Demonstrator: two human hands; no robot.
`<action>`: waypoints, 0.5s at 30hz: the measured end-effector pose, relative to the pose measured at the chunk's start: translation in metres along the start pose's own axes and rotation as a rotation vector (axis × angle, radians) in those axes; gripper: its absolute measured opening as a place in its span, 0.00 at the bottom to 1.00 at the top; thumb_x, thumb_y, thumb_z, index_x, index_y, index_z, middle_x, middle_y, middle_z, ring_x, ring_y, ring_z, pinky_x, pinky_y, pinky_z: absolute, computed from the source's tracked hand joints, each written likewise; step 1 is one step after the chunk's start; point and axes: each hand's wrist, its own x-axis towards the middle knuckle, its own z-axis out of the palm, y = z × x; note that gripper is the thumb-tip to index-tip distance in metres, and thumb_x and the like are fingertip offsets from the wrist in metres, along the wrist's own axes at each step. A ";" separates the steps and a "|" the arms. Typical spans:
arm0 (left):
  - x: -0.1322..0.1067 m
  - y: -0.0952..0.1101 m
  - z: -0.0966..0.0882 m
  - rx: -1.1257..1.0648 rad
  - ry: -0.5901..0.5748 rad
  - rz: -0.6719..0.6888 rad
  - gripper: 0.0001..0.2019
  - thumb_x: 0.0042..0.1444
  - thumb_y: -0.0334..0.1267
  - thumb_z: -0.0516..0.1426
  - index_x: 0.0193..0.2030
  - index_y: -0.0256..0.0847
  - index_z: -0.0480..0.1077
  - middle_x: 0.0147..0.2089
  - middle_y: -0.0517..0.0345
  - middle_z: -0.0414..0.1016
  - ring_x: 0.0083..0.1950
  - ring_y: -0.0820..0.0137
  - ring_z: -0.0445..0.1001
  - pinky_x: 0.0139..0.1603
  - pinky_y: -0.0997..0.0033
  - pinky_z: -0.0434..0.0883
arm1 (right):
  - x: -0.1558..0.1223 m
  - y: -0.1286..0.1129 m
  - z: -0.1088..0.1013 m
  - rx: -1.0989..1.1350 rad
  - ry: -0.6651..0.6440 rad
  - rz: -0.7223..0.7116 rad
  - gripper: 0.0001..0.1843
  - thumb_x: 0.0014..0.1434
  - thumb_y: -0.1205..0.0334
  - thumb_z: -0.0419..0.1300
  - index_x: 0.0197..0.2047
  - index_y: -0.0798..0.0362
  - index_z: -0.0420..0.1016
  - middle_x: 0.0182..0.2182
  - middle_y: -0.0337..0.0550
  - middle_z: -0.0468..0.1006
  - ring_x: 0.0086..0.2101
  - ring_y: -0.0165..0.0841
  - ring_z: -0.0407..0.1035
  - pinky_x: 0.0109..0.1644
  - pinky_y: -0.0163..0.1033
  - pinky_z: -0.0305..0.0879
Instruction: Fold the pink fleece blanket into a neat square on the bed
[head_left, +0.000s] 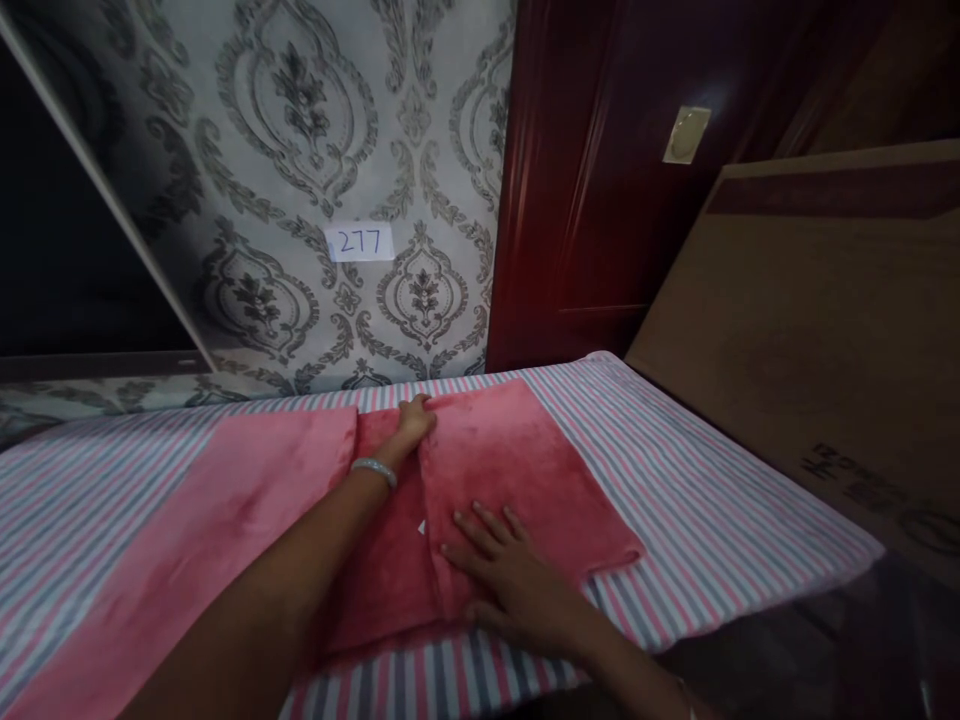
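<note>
A pink plush cloth point(517, 460) lies partly folded on a striped sheet; I cannot tell whether it is a garment or a blanket. Its right panel overlaps a darker middle section, and a lighter panel stretches toward the lower left. At the far end of the fold, my left hand point(416, 420) has its fingers curled on the panel's edge; a bracelet point(375, 470) circles that wrist. My right hand point(510, 580) rests flat on the near part of the right panel, fingers spread. A small white tag point(422, 527) pokes out beside the fold.
The pink, grey and white striped sheet point(720, 530) covers the surface. A large cardboard box point(810, 330) stands at the right. Behind are a patterned wall, a paper marked 277 point(361, 242) and a dark red panel point(570, 200). A dark screen point(75, 240) is at the left.
</note>
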 end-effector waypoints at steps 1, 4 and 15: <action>-0.001 0.004 -0.002 0.021 0.013 0.021 0.31 0.52 0.29 0.56 0.66 0.35 0.65 0.67 0.36 0.64 0.63 0.49 0.69 0.60 0.57 0.69 | 0.005 0.004 -0.012 0.041 0.026 -0.008 0.34 0.64 0.49 0.59 0.71 0.40 0.59 0.71 0.43 0.56 0.69 0.49 0.49 0.71 0.62 0.45; -0.008 0.021 -0.004 0.150 0.023 0.175 0.32 0.57 0.34 0.55 0.70 0.39 0.60 0.74 0.40 0.54 0.73 0.49 0.54 0.70 0.52 0.57 | 0.036 0.028 -0.056 0.069 0.243 0.105 0.26 0.69 0.55 0.50 0.66 0.51 0.69 0.62 0.50 0.72 0.60 0.46 0.66 0.66 0.53 0.60; -0.038 0.015 0.038 0.555 -0.148 0.284 0.36 0.66 0.58 0.42 0.74 0.38 0.51 0.77 0.35 0.45 0.77 0.45 0.41 0.70 0.35 0.46 | 0.123 0.161 -0.070 -0.208 0.224 0.606 0.32 0.71 0.46 0.42 0.75 0.43 0.47 0.74 0.40 0.44 0.72 0.43 0.33 0.70 0.63 0.43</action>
